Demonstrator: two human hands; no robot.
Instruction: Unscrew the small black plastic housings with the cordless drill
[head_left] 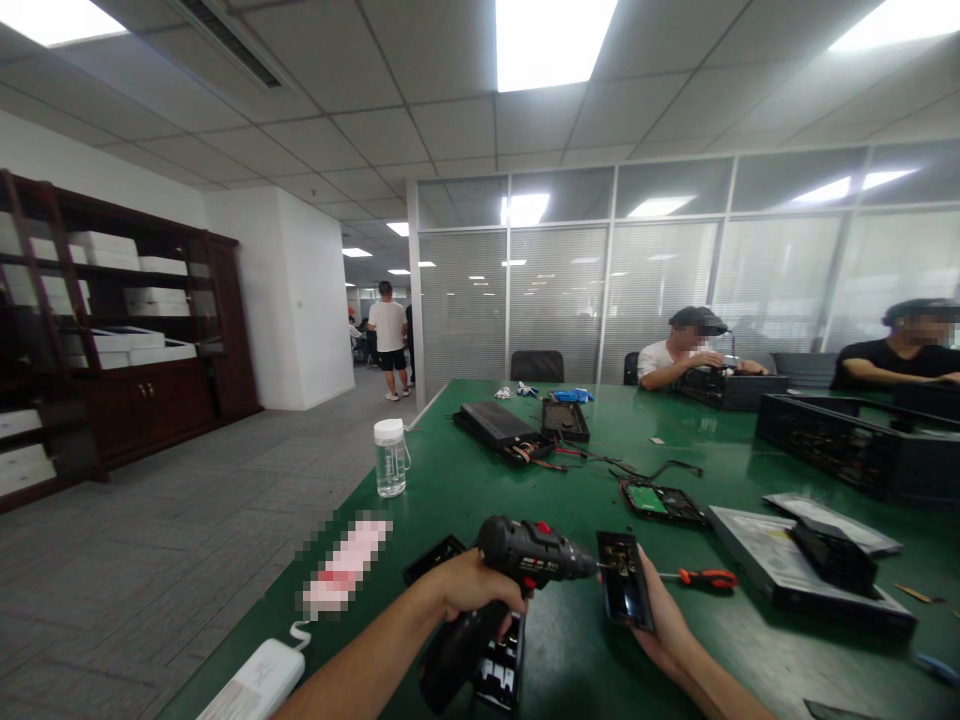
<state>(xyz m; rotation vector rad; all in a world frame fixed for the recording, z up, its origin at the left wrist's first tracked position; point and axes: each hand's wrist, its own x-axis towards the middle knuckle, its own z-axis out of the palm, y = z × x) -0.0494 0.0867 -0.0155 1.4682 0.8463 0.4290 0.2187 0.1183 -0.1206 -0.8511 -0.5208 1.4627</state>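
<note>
My left hand (476,588) is wrapped round the grip of a black cordless drill (532,550) with red switches. Its bit points right and reaches the face of a small black plastic housing (622,580) with brass-coloured parts inside. My right hand (664,615) grips that housing along its right edge and holds it tilted up above the table. Whether the bit sits in a screw is too small to tell. Beneath the drill lies another black frame (501,665), partly hidden by my left hand. One more black part (435,560) shows behind my left wrist.
An orange-handled screwdriver (709,579) lies right of my right hand on the green table (540,640). A water bottle (390,460) and a white power strip (255,685) line the left edge. Opened black devices (495,425), cables and a metal-topped unit (780,570) lie around; two people work opposite.
</note>
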